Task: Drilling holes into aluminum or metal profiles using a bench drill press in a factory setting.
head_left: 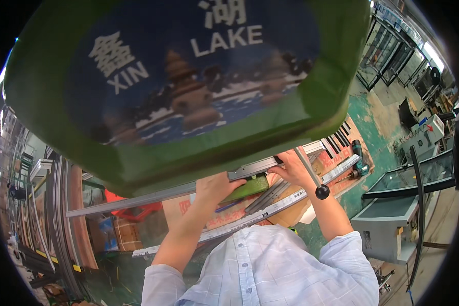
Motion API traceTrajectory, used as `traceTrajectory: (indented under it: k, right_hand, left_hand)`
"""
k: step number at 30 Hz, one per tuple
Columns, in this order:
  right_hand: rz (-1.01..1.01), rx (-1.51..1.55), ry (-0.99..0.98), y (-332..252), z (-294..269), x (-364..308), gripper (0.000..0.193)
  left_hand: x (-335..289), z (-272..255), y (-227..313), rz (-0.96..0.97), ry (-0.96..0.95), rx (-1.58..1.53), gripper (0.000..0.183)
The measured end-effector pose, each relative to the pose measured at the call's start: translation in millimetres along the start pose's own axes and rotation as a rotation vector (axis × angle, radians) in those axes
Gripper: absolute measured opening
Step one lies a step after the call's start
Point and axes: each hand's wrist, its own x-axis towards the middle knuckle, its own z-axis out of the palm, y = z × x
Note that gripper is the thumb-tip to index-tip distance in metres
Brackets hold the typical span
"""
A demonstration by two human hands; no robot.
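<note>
A long silver aluminium profile runs from the left to beneath a large green machine head that fills the upper view. My left hand is closed on the profile, its thumb pointing right along the near side. Farther right, my right hand grips the same metal piece, thumb pressed near its end. The machine head hides part of the fingers of both hands. Below the profile, between my hands, shows a green curved machine base. A lever with a black ball knob hangs beside my right forearm.
A second long profile crosses the worktable close to my body. On the right lie a teal cordless drill and several dark strips. A red plastic stool stands left, a grey cabinet right, with a glazed frame above it.
</note>
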Motion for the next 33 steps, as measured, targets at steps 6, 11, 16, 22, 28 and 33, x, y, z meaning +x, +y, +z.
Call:
traceTrajectory:
  k: [6,11,16,22,28,33]
  right_hand:
    - [-0.017,-0.013,0.018,-2,1,2,0.046]
    - [-0.004,0.037,0.031,-3,0,3,0.045]
    - [0.016,0.051,0.032,-4,0,3,0.046]
    - [0.017,0.04,0.029,-3,1,3,0.045]
    - [0.018,0.058,0.015,-1,4,3,0.045]
    - [0.018,0.072,0.024,6,12,0,0.045]
  left_hand:
    - [0,-2,-3,0.022,-0.031,0.011,0.062]
    - [-2,-5,-5,-0.033,-0.118,0.027,0.057]
    - [-10,-10,-11,0.083,0.109,-0.232,0.039]
    - [-14,-35,-23,-0.265,-0.077,-0.632,0.037]
    - [-12,-26,-15,0.189,0.246,-0.04,0.054]
    - [-10,-10,-13,0.129,0.128,0.067,0.061]
